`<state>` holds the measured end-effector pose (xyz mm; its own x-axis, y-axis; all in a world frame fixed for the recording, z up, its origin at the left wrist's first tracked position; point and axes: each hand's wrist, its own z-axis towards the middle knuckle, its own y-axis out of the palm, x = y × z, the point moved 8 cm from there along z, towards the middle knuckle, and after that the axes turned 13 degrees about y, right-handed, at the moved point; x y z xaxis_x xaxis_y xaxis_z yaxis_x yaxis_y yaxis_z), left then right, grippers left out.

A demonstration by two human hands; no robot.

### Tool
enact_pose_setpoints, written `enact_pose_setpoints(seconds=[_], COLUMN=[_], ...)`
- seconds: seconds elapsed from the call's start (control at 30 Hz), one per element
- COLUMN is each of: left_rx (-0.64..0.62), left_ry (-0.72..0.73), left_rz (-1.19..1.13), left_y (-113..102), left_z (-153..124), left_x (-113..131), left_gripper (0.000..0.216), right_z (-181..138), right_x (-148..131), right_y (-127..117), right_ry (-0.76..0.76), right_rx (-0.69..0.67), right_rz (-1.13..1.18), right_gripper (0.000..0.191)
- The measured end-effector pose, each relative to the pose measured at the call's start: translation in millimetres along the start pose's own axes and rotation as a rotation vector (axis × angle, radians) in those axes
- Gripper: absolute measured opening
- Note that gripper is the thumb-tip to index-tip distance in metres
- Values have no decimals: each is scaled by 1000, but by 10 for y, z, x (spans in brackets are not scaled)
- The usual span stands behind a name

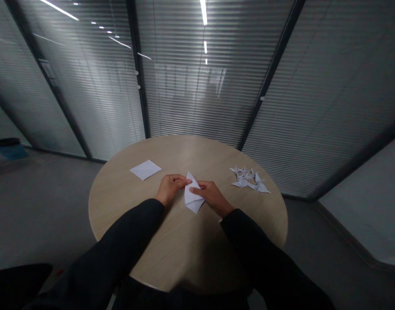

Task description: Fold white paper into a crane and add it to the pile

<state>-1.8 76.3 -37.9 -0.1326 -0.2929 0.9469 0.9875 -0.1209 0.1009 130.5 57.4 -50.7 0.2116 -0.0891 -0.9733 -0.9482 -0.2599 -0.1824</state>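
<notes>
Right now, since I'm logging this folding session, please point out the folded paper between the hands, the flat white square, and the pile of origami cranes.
Folded paper (191, 199), head view, on its central flap.
Flat white square (145, 169), head view, at its centre.
Origami cranes (247, 178), head view, mid-pile.

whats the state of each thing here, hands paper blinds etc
folded white paper, folded to a point, on the table
left hand, fingertips touching the paper
right hand, fingertips touching the paper
white paper square, unfolded, lying flat
paper cranes, folded, in a loose heap
window blinds, lowered, slats shut
</notes>
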Motion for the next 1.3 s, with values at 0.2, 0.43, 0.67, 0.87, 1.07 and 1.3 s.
enact_pose_setpoints(seconds=[0.2, 0.43, 0.67, 0.87, 1.07, 1.3], left_rx=[0, 8, 23, 36, -9, -244], left_ry=[3, 4, 10, 6, -46, -129], left_rz=[-7, -28, 13, -68, -42, 134], left_y=[-21, -3, 5, 39, 45, 194], left_z=[25, 12, -13, -48, -53, -127], left_x=[-27, -27, 25, -24, -47, -86], left_gripper=[22, 30, 36, 37, 32, 29], right_z=[-3, 24, -7, 2, -52, -50], right_x=[-93, -71, -112, -125, -213, -246], right_y=[-94, -122, -142, -135, -222, -220], right_ry=[-109, -132, -157, -194, -211, -260], right_rx=[66, 119, 169, 209, 294, 250], right_rz=[-90, -110, -136, -185, -284, -77], right_gripper=[34, 33, 33, 32, 32, 25])
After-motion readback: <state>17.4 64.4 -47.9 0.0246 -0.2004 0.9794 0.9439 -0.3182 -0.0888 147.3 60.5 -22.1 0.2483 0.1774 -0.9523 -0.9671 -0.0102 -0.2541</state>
